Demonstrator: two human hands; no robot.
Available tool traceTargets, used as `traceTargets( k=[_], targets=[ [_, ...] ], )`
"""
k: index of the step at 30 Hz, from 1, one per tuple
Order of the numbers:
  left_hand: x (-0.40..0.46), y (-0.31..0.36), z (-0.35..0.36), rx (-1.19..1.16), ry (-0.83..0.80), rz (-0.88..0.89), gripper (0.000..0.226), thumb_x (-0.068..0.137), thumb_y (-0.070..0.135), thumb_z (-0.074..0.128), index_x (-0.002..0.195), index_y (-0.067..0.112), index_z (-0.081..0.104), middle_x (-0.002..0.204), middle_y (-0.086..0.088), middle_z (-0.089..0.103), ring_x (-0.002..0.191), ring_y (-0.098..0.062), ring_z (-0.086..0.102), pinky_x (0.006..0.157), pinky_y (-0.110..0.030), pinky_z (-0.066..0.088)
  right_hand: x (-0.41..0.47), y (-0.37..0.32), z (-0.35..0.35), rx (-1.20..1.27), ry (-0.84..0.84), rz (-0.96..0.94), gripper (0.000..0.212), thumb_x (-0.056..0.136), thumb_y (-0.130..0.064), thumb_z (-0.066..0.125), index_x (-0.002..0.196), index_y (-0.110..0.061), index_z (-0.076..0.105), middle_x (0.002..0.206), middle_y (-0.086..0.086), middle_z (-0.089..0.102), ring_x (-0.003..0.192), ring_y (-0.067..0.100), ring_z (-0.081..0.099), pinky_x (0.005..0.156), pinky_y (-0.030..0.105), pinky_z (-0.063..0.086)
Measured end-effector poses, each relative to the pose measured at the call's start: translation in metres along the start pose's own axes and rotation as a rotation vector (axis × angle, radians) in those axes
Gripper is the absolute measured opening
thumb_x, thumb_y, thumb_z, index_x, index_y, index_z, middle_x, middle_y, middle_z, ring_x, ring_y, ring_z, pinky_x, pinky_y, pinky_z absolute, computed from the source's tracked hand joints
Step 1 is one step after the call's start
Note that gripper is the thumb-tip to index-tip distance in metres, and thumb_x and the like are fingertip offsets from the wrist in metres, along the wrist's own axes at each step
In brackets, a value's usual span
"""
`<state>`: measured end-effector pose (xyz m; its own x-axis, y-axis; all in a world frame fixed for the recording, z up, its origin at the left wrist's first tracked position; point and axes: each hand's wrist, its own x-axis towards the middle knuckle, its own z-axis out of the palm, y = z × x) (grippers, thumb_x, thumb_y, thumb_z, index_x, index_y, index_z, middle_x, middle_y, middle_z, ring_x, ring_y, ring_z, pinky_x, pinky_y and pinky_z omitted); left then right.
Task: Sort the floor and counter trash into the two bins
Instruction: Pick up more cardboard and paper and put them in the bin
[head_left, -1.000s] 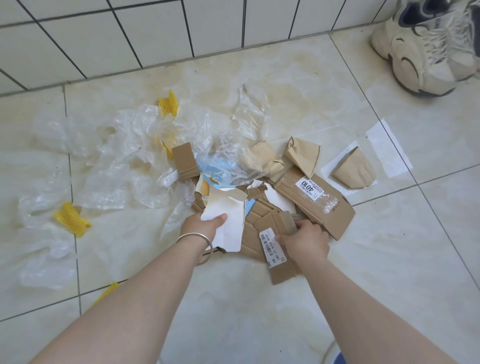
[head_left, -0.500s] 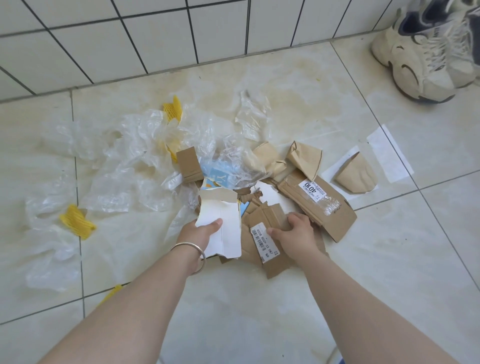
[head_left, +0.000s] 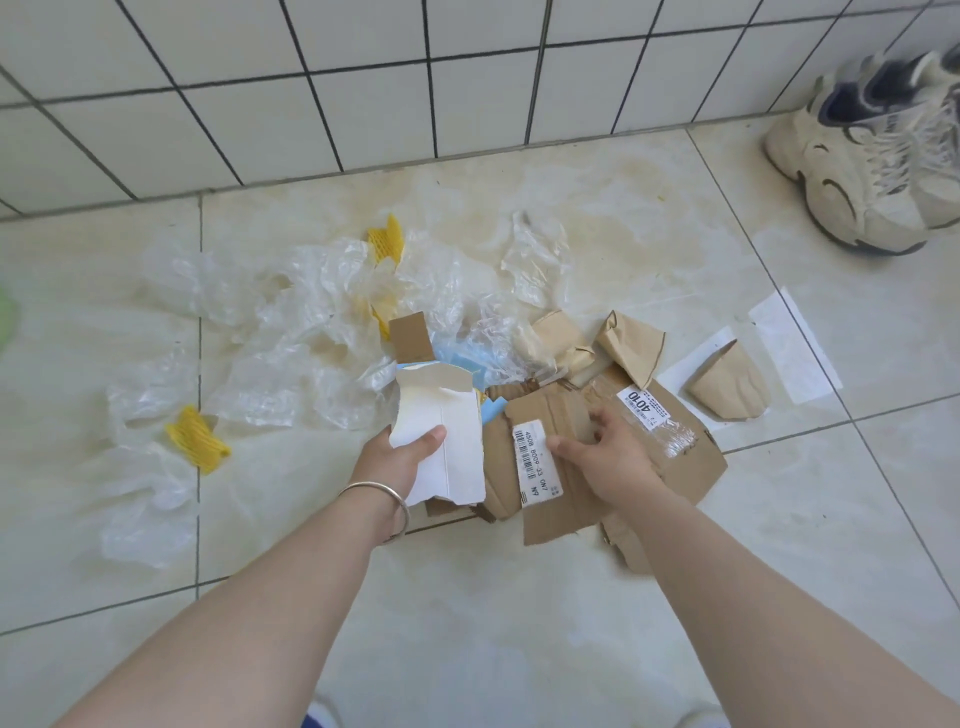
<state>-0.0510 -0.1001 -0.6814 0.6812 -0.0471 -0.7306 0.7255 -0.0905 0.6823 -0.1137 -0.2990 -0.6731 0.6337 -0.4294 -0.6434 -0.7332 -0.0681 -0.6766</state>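
Note:
A heap of trash lies on the tiled floor. My left hand (head_left: 397, 460), with a metal bangle on the wrist, pinches a torn white carton piece (head_left: 441, 431) over a stack of brown cardboard. My right hand (head_left: 605, 449) grips a brown cardboard piece (head_left: 553, 467) bearing a barcode label. Beneath it lies a bigger cardboard flap (head_left: 670, 431) with a white "4010" label. Crumpled brown paper (head_left: 631, 343) and a flattened paper cup (head_left: 730, 387) lie to the right. Clear plastic film (head_left: 291, 332) and yellow foam netting (head_left: 197, 439) spread to the left.
A white tiled wall (head_left: 363, 78) runs along the back. A pair of cream sneakers (head_left: 878, 156) stands at the upper right. White paper sheets (head_left: 795, 348) lie flat near the cup. Something green (head_left: 6, 317) shows at the left edge. No bin is in view.
Both hands have drawn the carton and cardboard pieces closer together and a little upward. My right hand shifted from the cardboard's edge onto its face beside the barcode label.

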Motion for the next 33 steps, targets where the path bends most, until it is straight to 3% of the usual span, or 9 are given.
traceTargets(
  k=[4,7,12,16,19,23,26,30,33],
  targets=[
    [-0.019,0.034,-0.017,-0.077,0.011,0.069,0.018,0.087,0.012,0.063,0.105,0.013,0.059,0.091,-0.005,0.065,0.079,-0.024,0.061,0.063,-0.027,0.048,-0.008,-0.036,0.010,0.200,-0.005,-0.002,0.052,0.077,-0.023,0.076,0.123,-0.015,0.055,0.112,0.004,0.067,0.095,0.023,0.064,0.069,0.029,0.050],
    [-0.042,0.066,-0.043,-0.139,0.073,0.147,0.013,0.087,0.011,0.063,0.100,0.013,0.058,0.080,0.001,0.063,0.067,-0.014,0.059,0.051,-0.023,0.048,-0.030,-0.079,0.024,0.317,-0.091,0.010,0.033,0.077,-0.021,0.076,0.107,-0.011,0.066,0.103,0.009,0.071,0.092,0.028,0.068,0.081,0.043,0.056],
    [-0.095,0.104,-0.100,-0.249,0.135,0.261,0.015,0.087,0.009,0.063,0.101,0.012,0.060,0.082,-0.001,0.064,0.067,-0.014,0.059,0.052,-0.024,0.049,-0.094,-0.142,0.056,0.384,-0.227,-0.074,0.006,0.083,-0.011,0.068,0.085,-0.013,0.063,0.085,0.009,0.069,0.074,0.026,0.066,0.068,0.042,0.056],
    [-0.150,0.121,-0.156,-0.288,0.203,0.331,0.006,0.085,0.014,0.066,0.090,0.015,0.063,0.092,-0.006,0.067,0.078,-0.024,0.063,0.075,-0.035,0.054,-0.161,-0.173,0.091,0.358,-0.243,-0.149,0.027,0.082,-0.016,0.070,0.106,-0.008,0.062,0.091,0.009,0.070,0.085,0.029,0.067,0.085,0.048,0.055],
    [-0.197,0.131,-0.202,-0.319,0.256,0.387,0.016,0.085,0.016,0.066,0.100,0.013,0.061,0.091,-0.005,0.066,0.076,-0.022,0.062,0.060,-0.028,0.048,-0.208,-0.193,0.119,0.367,-0.317,-0.207,0.026,0.083,-0.017,0.069,0.108,-0.012,0.062,0.095,0.009,0.071,0.087,0.029,0.067,0.082,0.049,0.055],
    [-0.257,0.129,-0.260,-0.295,0.401,0.443,0.039,0.077,0.025,0.074,0.110,0.010,0.061,0.104,-0.006,0.067,0.086,-0.024,0.064,0.067,-0.031,0.054,-0.274,-0.215,0.162,0.339,-0.430,-0.303,0.021,0.084,-0.016,0.068,0.105,-0.016,0.061,0.093,0.006,0.070,0.086,0.028,0.066,0.085,0.049,0.054],
    [-0.299,0.121,-0.297,-0.280,0.486,0.457,0.031,0.085,0.018,0.066,0.113,0.006,0.060,0.099,-0.009,0.063,0.072,-0.022,0.061,0.044,-0.022,0.051,-0.322,-0.221,0.190,0.300,-0.484,-0.358,0.024,0.083,-0.016,0.068,0.105,-0.018,0.058,0.095,0.006,0.069,0.090,0.029,0.066,0.090,0.049,0.053],
    [-0.342,0.108,-0.342,-0.238,0.628,0.474,0.033,0.086,0.026,0.064,0.111,0.004,0.061,0.098,-0.009,0.061,0.080,-0.022,0.055,0.062,-0.024,0.042,-0.376,-0.230,0.224,0.201,-0.557,-0.440,0.013,0.086,-0.019,0.065,0.091,-0.025,0.054,0.097,0.003,0.066,0.094,0.028,0.064,0.089,0.049,0.053],
    [-0.352,0.096,-0.375,-0.252,0.707,0.474,0.043,0.078,0.032,0.070,0.110,0.005,0.062,0.102,-0.010,0.066,0.086,-0.025,0.059,0.077,-0.029,0.046,-0.402,-0.232,0.256,0.138,-0.563,-0.513,0.023,0.087,-0.021,0.063,0.106,-0.024,0.050,0.107,0.005,0.063,0.099,0.028,0.063,0.084,0.043,0.053]
  ],
)
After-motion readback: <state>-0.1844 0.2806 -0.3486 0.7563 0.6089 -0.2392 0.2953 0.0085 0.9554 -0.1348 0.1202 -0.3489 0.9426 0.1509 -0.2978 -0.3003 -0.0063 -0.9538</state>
